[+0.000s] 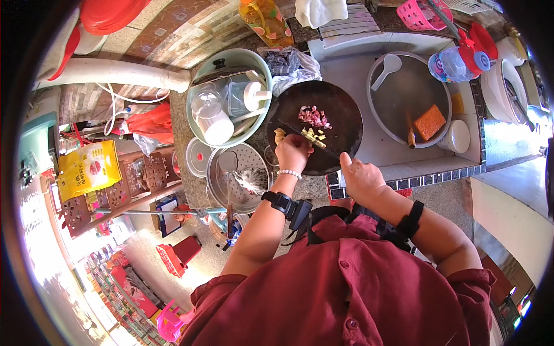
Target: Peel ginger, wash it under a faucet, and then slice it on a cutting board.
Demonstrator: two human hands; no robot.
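On a round dark chopping board (342, 104) lies a heap of diced reddish-purple pieces, probably shallot or onion (314, 116). Just below it are pale yellow cut pieces, likely ginger (314, 136). My left hand (294, 153), fingers curled, holds these yellow pieces down against the board. A knobbly tan chunk (280, 135), also like ginger, rests at the board's left, beside that hand. My right hand (363, 177) grips a knife at the board's lower right edge. Its dark blade (331, 154) reaches up-left along the yellow pieces; the handle is hidden in my fist.
Left of the board stand a pale green basin (190, 108) of containers and a perforated steel pan (220, 190). On the right, the tiled sink (342, 69) holds a large water-filled basin (368, 88) with a white ladle (386, 71) and an orange sponge (429, 123). Cloths (298, 69) lie behind the board.
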